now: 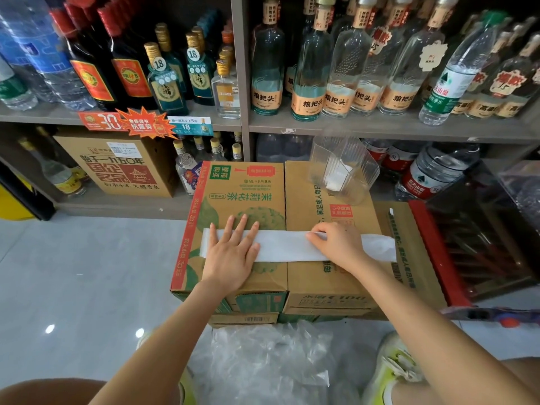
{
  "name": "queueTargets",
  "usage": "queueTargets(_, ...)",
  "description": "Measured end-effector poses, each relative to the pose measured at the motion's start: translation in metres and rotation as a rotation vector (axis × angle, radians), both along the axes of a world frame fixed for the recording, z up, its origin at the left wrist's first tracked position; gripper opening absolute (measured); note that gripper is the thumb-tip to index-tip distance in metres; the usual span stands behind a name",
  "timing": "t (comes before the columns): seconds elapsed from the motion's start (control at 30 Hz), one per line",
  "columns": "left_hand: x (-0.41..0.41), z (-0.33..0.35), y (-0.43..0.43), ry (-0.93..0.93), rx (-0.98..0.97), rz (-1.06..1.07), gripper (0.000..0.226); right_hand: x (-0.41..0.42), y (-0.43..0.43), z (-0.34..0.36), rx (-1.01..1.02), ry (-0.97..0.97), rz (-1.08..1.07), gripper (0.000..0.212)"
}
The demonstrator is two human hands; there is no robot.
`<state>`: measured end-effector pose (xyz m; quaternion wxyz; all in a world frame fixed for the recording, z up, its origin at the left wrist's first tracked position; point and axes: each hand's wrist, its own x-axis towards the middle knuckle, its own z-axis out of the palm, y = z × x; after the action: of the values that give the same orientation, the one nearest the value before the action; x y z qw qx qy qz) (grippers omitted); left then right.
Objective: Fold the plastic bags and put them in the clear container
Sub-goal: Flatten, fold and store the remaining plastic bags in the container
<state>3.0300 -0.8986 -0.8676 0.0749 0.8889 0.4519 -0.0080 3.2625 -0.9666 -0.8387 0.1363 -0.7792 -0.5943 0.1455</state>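
- The plastic bag (285, 247), already flattened into a long white strip, is lying across the tops of the cardboard boxes (251, 194). Its long axis is running left to right, roughly parallel to the boxes' near edge.
- The left hand (233, 254) is pressing flat on the strip's left part, with the fingers straight and spread and nothing gripped. It is acting as the anchor.
- The right hand (339, 244) is sitting on the strip right of the middle. Its fingers are curled, and they appear to be pinching the strip's far edge.
- The strip's free end is reaching past the right hand toward the boxes' right edge, where the film is looking looser and slightly crumpled.
- The next fold probably turns on that layout: the free length is lying to the right of the grip, so the right hand is better placed to bring it over.
- The clear container (355, 182) is standing at the far right corner of the boxes, beyond the right hand and well apart from the strip. It is ribbed, rigid and see-through, with a small white folded bundle (336, 180) showing inside.
- The bag is looking thin, matte and limp, and the boxes are giving it a firm, flat surface.
- A heap of crinkled clear bags (268, 363) is waiting on the floor below the boxes' near edge.
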Motion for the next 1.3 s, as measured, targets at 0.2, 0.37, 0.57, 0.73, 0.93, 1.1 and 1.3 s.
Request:
queueTargets(0.2,0.001,-0.001,0.001,0.069,-0.007,-0.003,0.071,-0.039,-0.011,-0.002,0.309,-0.383,0.009,0.040)
queueTargets(0.37,0.001,-0.002,0.000,0.068,-0.001,-0.006,0.072,-0.085,0.001,-0.015,-0.037,-0.275,0.206,0.052)
queueTargets(0.57,0.001,-0.003,0.001,0.066,0.003,-0.010,0.073,-0.042,-0.026,-0.028,-0.137,-0.295,0.074,0.052)
queueTargets(0.73,0.001,-0.004,0.001,0.094,0.015,-0.016,0.072,0.031,-0.071,-0.028,-0.235,-0.334,-0.139,0.056)
queueTargets(0.93,0.001,-0.002,0.001,0.095,0.027,-0.023,0.073,0.023,-0.072,-0.015,-0.099,-0.365,-0.173,0.068)
queueTargets(1.1,-0.004,-0.001,0.006,0.082,0.009,-0.115,0.081,0.004,-0.057,-0.005,0.031,-0.278,-0.056,0.054)
queueTargets(1.3,-0.032,0.002,0.028,-0.097,-0.107,-0.079,0.093,0.005,-0.046,-0.005,-0.035,-0.148,-0.109,0.044)
